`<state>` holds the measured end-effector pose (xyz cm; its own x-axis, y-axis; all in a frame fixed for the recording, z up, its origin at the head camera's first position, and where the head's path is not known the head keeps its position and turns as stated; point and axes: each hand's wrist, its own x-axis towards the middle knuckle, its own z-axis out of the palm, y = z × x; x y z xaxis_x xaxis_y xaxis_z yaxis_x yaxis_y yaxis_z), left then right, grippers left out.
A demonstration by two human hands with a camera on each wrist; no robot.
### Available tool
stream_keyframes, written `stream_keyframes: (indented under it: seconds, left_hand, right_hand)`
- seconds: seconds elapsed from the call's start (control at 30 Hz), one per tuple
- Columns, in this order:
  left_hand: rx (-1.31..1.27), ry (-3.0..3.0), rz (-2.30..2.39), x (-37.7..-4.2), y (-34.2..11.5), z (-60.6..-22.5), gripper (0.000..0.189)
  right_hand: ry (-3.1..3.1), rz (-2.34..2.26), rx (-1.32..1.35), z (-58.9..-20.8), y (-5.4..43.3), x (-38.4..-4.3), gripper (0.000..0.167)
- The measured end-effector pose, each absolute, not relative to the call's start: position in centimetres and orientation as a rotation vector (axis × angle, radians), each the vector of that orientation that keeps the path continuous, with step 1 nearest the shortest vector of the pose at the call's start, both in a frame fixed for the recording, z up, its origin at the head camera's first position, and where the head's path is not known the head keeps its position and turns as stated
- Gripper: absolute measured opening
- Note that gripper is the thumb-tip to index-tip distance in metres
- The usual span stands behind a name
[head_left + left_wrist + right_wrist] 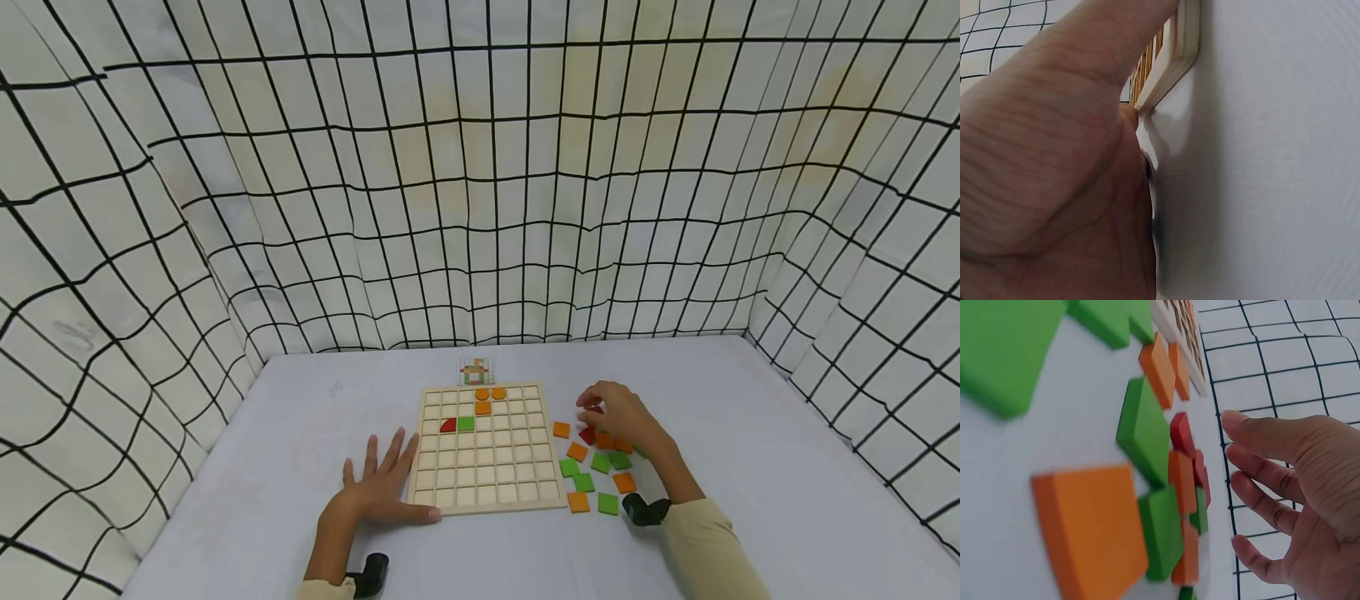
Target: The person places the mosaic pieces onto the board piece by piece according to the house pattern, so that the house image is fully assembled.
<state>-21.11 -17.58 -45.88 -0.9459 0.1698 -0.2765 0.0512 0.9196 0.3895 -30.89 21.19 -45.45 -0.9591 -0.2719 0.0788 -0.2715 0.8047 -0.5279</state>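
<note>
My left hand [378, 493] lies at the near left corner of a wooden grid board [487, 507], fingers spread and thumb along the front edge. On the board sit a red quarter-round tile [448, 426], a green square tile [466, 423], an orange square tile [483, 408] and two rounded orange pieces [491, 393]. My right hand [628, 414] hovers above loose tiles on the right. Its fingers are loosely bent, with a gap between thumb and fingertips and nothing between them in the right wrist view. Red tiles [1182, 434] lie near it, beside an orange tile [1182, 482].
Several green tiles [583, 482] and orange tiles [578, 502] are scattered right of the board on the white table [247, 492]. A small pattern card [476, 372] lies behind the board. White walls with black netting [517, 200] enclose the table's back and sides.
</note>
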Motion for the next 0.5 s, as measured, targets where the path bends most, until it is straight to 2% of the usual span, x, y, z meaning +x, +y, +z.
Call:
stream_keyframes:
  seconds: [0.2, 0.5]
  left_hand:
    - [0.174, 2.775, 0.556, -21.0, -17.5, -46.0, 0.126]
    - [0.154, 2.771, 0.558, -20.9, -17.5, -45.8, 0.127]
  right_hand:
    - [2.995, -0.808, -0.388, -46.1, 23.0, -30.3, 0.018]
    - [3.02, -0.81, -0.432, -46.7, 25.0, -29.7, 0.02]
